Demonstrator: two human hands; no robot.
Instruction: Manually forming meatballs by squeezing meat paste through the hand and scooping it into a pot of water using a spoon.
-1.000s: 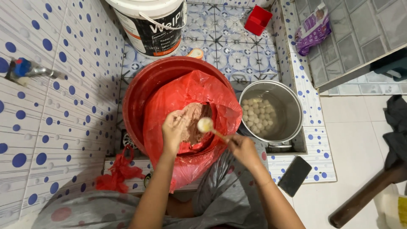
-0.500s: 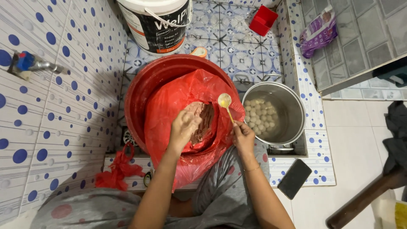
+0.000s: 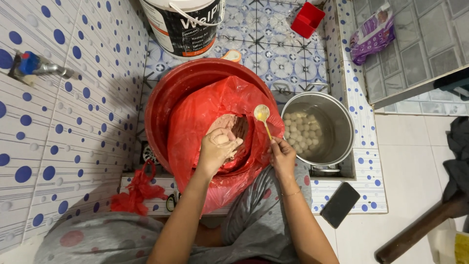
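**Paste in the bag, balls in the pot**

Left hand (image 3: 215, 149) squeezes pinkish paste (image 3: 227, 128) inside the red bag (image 3: 205, 110) (lining a red basin (image 3: 168, 93)); right hand (image 3: 282, 155) pinches a spoon (image 3: 264, 117) beside the steel pot (image 3: 337, 117) of pale balls (image 3: 303, 131) in water

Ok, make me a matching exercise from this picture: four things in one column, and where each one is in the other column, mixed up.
Things:
1. spoon
2. pink paste
3. pale balls
4. phone

Places:
A. in the steel pot
B. in the right hand
C. on the tiled ledge, lower right
D. squeezed in the left hand, over the red bag

Pairs: 1-B, 2-D, 3-A, 4-C
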